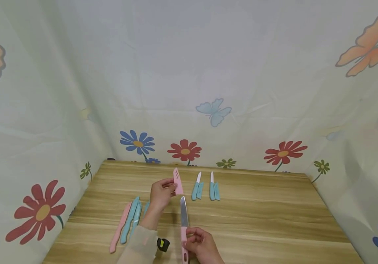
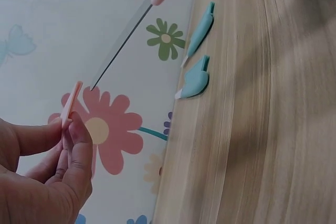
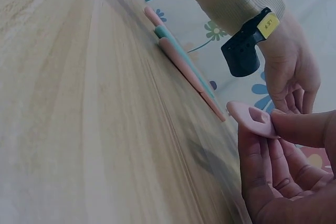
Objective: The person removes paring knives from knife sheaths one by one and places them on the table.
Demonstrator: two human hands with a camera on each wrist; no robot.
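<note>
My left hand (image 1: 161,195) pinches a pink slotted sheath (image 1: 177,183) between thumb and fingers, held upright above the table. Just below the sheath's lower end is the tip of a bare steel blade (image 1: 184,212), apart from it. That knife's pink handle (image 3: 251,119) is gripped by my right hand (image 1: 203,245) at the lower middle, blade pointing away from me. In the left wrist view the blade tip stands close to the sheath (image 2: 71,103), with a small gap between, and my left hand (image 2: 52,166) holds the sheath by its edges.
Two small teal knives (image 1: 195,190) (image 1: 212,191) with light blades lie at the back, each beside a teal sheath (image 1: 217,191). At the left lie a pink knife (image 1: 120,229), teal knives (image 1: 129,222) and another teal piece, partly behind my left arm. Patterned cloth walls (image 1: 242,139) border the wooden table (image 1: 258,227).
</note>
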